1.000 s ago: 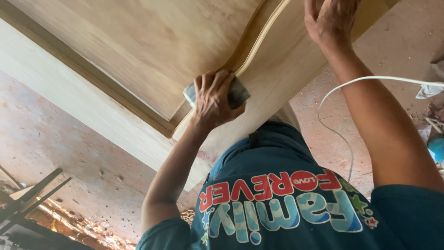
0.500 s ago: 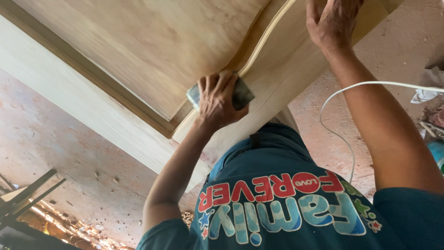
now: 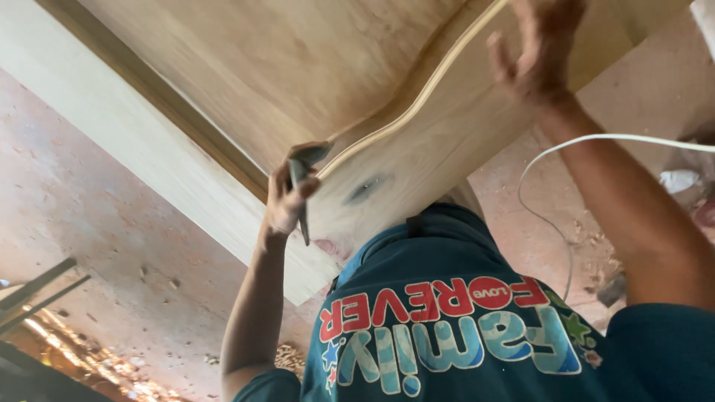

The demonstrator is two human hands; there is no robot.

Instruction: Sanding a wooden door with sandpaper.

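Nearest the camera: dark teal shirt point(image 3: 462, 342) with a band of coloured lettering across the chest, red above, pale blue and white below, small stars at both ends.

Just above the shirt, left hand point(image 3: 289, 195) raised on a bare forearm, fingers point(image 3: 277, 186) clamped together round a thin grey sanding sheet point(image 3: 300, 195), folded and held edge-on. Sheet pressed at the lower end of a curved moulding point(image 3: 417, 93), a pale raised strip sweeping up and to the right across a wooden door panel point(image 3: 246, 67). Panel light brown, visibly grained, lying flat like a counter. A dark oval knot point(image 3: 366, 187) set in the wood just right of the sheet. A plain pale frame rail point(image 3: 141, 156) running diagonally along the panel's near edge, with a darker groove between rail and recessed field.

Farther up and right, right hand point(image 3: 538, 53) laid on the wood beside the upper run of the moulding, fingers point(image 3: 503, 63) spread apart and blurred, clamped on nothing.

A white cable point(image 3: 547, 152) looped beside the right forearm, hanging toward the floor.

Farthest off, a reddish dusty floor point(image 3: 89, 223) with wood shavings point(image 3: 287, 356) scattered below, and dark metal bars point(image 3: 33, 292) at the lower left.
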